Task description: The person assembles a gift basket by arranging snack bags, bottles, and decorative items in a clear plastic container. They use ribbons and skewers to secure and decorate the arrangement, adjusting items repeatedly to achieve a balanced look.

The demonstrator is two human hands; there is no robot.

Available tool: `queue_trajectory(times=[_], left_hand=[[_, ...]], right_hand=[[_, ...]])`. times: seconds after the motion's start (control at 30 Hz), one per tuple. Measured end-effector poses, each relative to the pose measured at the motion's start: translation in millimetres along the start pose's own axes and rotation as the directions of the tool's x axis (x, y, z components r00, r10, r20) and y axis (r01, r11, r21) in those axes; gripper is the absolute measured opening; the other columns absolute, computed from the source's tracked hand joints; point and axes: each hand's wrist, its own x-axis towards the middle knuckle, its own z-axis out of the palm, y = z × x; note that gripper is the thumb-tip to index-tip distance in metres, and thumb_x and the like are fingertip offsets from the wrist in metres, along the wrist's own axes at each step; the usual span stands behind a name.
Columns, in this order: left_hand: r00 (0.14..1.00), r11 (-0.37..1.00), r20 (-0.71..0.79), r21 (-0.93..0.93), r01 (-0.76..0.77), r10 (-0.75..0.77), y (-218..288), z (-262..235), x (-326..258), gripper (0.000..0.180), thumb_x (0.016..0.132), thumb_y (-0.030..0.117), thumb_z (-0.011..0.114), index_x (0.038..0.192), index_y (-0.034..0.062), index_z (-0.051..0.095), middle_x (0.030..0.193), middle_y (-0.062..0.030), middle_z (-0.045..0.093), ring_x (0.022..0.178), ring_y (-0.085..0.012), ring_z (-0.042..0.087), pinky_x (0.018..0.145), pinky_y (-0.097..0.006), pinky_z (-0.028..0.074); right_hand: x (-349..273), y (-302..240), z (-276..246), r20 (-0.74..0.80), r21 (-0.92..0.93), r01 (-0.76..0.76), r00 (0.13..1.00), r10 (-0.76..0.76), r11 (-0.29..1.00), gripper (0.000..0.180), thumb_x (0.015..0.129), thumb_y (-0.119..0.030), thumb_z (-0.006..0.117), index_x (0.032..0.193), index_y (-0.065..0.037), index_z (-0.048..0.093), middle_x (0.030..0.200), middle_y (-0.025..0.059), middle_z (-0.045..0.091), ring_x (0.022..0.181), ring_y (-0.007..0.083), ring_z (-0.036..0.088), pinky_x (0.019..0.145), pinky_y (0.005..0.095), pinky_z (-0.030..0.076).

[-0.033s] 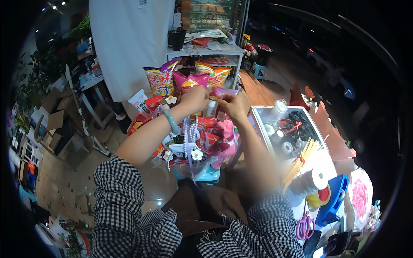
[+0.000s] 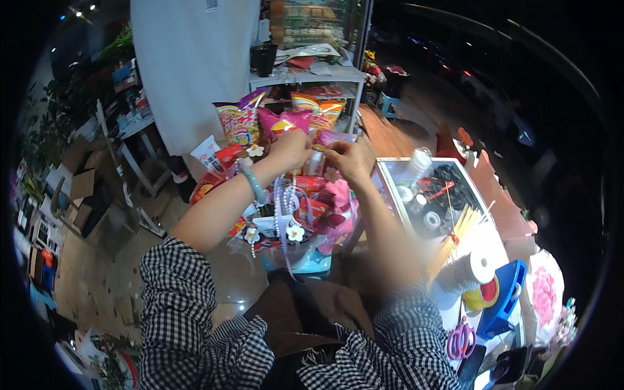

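Two hands (image 2: 292,151) (image 2: 352,159), three large snack bags (image 2: 238,125) (image 2: 284,119) (image 2: 320,114), one bracelet (image 2: 254,184), one tape dispenser (image 2: 506,305)

Looks like a flower and gift shop, judging by the wrapped pink bouquet (image 2: 545,292) at the right, the salmon wrapping paper (image 2: 494,195) near it and the leafy plants (image 2: 118,45) along the left. Fits that trade too with a spool of white cord (image 2: 463,272), purple scissors (image 2: 461,340) and a blue tape dispenser (image 2: 513,289) close together, beyond a ribboned bouquet of snack packets (image 2: 316,208) in the middle.
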Motion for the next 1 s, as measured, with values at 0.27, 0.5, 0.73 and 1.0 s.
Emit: queue_trajectory(times=[0.27, 0.5, 0.73, 1.0], left_hand=[[0.921, 0.918, -0.147, -0.121, -0.378, 0.36, -37, 8, 12, 0.028, 0.082, 0.022, 0.069, 0.094, -0.0028, 0.063, 0.079, -0.0087, 0.066, 0.072, -0.0161, 0.063, 0.061, -0.031, 0.05], [0.94, 0.839, 0.307, -0.464, 0.283, -0.148, -52, 0, 29, 0.019, 0.087, 0.026, 0.063, 0.08, 0.0081, 0.06, 0.05, 0.0069, 0.045, 0.036, -0.0038, 0.04, 0.032, -0.02, 0.024], [0.932, 0.722, 0.346, -0.618, 0.312, -0.107, -69, 6, 34, 0.014, 0.088, 0.021, 0.058, 0.082, 0.0089, 0.06, 0.053, 0.0061, 0.05, 0.037, -0.0024, 0.041, 0.032, -0.017, 0.027], [0.917, 0.529, 0.371, -0.754, 0.389, -0.146, -76, 11, 34, 0.01, 0.088, 0.016, 0.057, 0.089, 0.008, 0.061, 0.073, 0.0013, 0.061, 0.055, -0.0068, 0.057, 0.044, -0.017, 0.045]], right_hand=[[-19, -8, 23, -0.169, -0.038, 0.079, 0.982, -0.084, 0.996, 0.03, 0.063, -0.025, 0.077, 0.086, -0.007, 0.07, 0.078, 0.0156, 0.066, 0.077, 0.0306, 0.065, 0.068, 0.0404, 0.051], [3, 4, 51, -0.356, -0.124, -0.075, 0.934, 0.026, 0.989, 0.016, 0.074, -0.014, 0.063, 0.078, 0.001, 0.062, 0.082, 0.0236, 0.061, 0.082, 0.0409, 0.061, 0.068, 0.0485, 0.048], [-16, -8, 60, -0.439, -0.043, 0.028, 0.897, -0.044, 0.999, 0.013, 0.073, -0.006, 0.06, 0.079, 0.006, 0.061, 0.082, 0.025, 0.061, 0.08, 0.0412, 0.062, 0.068, 0.047, 0.05], [-43, -15, 48, -0.353, 0.137, 0.074, 0.935, -0.021, 0.988, 0.013, 0.069, 0.001, 0.06, 0.08, 0.006, 0.06, 0.081, 0.0258, 0.06, 0.084, 0.0419, 0.061, 0.069, 0.0457, 0.049]])
